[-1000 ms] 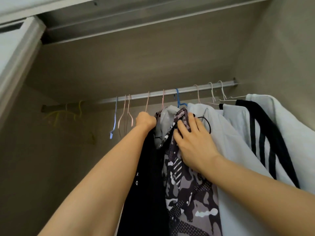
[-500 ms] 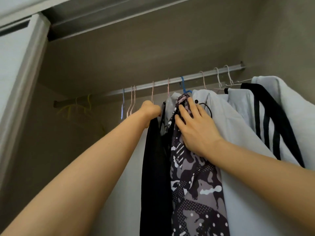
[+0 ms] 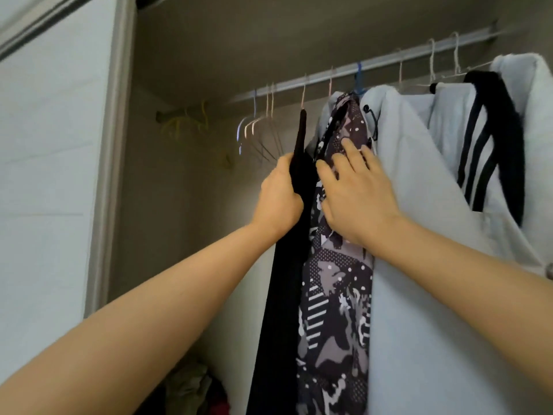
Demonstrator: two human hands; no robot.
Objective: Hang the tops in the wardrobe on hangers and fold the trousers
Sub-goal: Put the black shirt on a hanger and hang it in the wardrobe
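Black top (image 3: 287, 265) edge in left hand (image 3: 278, 199)

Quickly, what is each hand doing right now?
Left hand: grips the black top.
Right hand: open, pressing flat on the patterned top.

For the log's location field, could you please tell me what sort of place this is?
Most likely the inside of a home wardrobe: a metal rail runs across it, empty wire hangers hook over the rail, and a black top and a patterned top hang from it side by side.
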